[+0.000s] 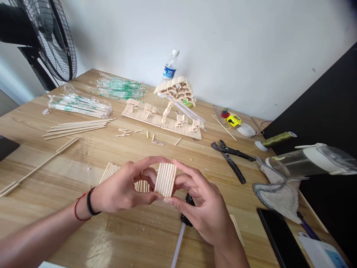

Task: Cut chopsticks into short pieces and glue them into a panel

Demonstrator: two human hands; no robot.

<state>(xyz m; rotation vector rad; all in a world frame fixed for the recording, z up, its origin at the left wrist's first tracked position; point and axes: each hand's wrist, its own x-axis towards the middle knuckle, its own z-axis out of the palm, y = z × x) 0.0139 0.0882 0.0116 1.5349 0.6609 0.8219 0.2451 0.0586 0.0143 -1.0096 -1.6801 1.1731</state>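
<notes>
Between my hands, above the wooden table, is a small panel of short wooden sticks [165,180] set side by side. My left hand [126,186] grips its left side, thumb at the bottom edge and index finger along the top. On the right side, my right hand [199,197] pinches the same panel between thumb and fingers. Behind my left hand lies a wider panel of sticks [110,172], partly hidden. A black glue gun [187,210] with a clear glue stick [178,245] at its rear shows partly beneath my right hand.
A stick-built model [161,121] with a curved roof stands behind my hands. Loose sticks [78,127] and bagged sticks [79,106] lie left. Black cutters [230,154], a cloth [279,190], a clear bottle [304,162] and a phone [281,238] lie right. A fan [50,37] stands back left.
</notes>
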